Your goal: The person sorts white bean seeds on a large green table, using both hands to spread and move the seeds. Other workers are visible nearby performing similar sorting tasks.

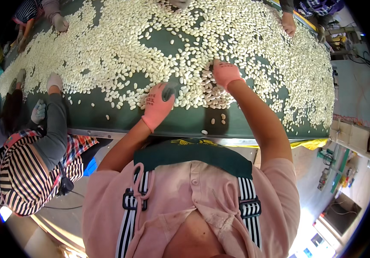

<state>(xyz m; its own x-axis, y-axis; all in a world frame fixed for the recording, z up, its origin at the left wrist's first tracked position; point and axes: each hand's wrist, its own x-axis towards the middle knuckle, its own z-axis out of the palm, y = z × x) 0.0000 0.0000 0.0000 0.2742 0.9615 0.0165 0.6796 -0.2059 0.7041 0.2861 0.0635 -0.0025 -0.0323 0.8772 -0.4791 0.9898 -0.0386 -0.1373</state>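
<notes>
My left hand (159, 103), in a pink glove with a dark coated grip, rests among white beans (116, 60) near the belt's front half, fingers curled; whatever they hold is hidden. My right hand (226, 73), gloved alike, is higher and to the right, its bent fingers down in the beans, contents hidden. Just below it lies a patch of browner, pinkish beans (213, 92). The beans spread widely over the dark green belt (172, 120), with a few loose ones near its front.
Co-workers' gloved hands (54, 81) reach onto the belt at left; one wears striped clothing (28, 172). Other hands (288, 23) work at the far edge. A metal rim (228, 141) with yellow sheeting runs before my body. Cables and equipment (331, 172) stand at right.
</notes>
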